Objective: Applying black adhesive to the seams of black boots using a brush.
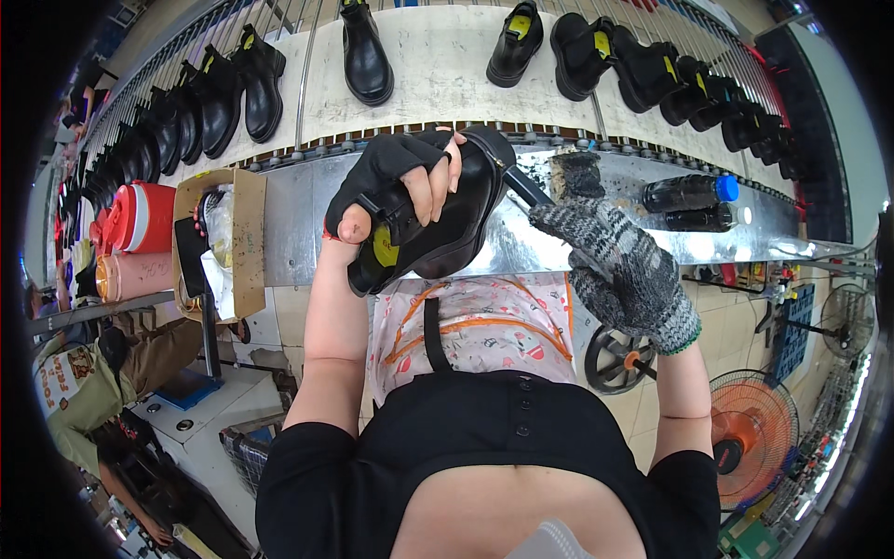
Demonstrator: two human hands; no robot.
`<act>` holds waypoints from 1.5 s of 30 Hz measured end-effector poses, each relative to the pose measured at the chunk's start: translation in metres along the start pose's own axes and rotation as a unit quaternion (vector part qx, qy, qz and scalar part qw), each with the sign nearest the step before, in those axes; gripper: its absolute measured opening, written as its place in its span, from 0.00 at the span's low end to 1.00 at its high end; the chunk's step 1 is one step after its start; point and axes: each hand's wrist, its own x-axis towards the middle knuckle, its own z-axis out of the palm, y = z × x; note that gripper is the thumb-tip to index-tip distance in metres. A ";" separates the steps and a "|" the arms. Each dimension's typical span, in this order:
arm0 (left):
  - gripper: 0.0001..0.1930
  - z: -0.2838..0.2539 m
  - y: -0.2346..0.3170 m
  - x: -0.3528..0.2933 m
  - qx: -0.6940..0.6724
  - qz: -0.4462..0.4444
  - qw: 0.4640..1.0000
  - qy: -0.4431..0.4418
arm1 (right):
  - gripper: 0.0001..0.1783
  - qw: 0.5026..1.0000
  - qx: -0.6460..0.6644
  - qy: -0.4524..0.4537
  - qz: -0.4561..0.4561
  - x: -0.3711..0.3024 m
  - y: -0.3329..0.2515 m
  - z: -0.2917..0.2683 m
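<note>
My left hand (pixel 410 182), in a black glove with bare fingertips, is closed round a shiny black ankle boot (pixel 466 210). The boot is tilted above the metal ledge, its yellow-lined opening toward me and its sole end pointing away. In a grey knitted glove, my right hand (pixel 619 265) grips a dark, flat, bar-shaped tool (pixel 528 188). The tool's tip meets the boot near the sole edge; its exact kind is not clear. Just beyond the right hand, a worn dark block (pixel 575 174) lies on the ledge.
Black boots (pixel 365 61) stand in a row along a pale conveyor (pixel 428 56) across the far side. Two dark bottles (pixel 684 193) lie right on the metal ledge (pixel 298 224). Left are a cardboard box (pixel 247 242) and a red jug (pixel 144 219). An orange fan (pixel 752 438) stands lower right.
</note>
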 end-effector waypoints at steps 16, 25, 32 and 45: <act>0.42 -0.003 -0.001 0.001 0.003 -0.011 1.000 -0.001 | 0.19 0.995 0.098 0.030 0.012 0.012 0.017 -0.010; 0.44 -0.030 -0.002 -0.021 -0.043 0.010 0.997 0.067 | 0.20 0.955 0.288 0.050 0.055 0.027 0.020 0.041; 0.44 -0.067 -0.013 -0.050 -0.077 0.063 0.986 0.131 | 0.19 0.912 0.401 0.030 0.073 0.041 0.031 0.087; 0.43 -0.111 -0.018 -0.100 -0.148 0.057 0.957 0.243 | 0.40 0.892 0.439 -0.055 0.097 0.050 0.049 0.128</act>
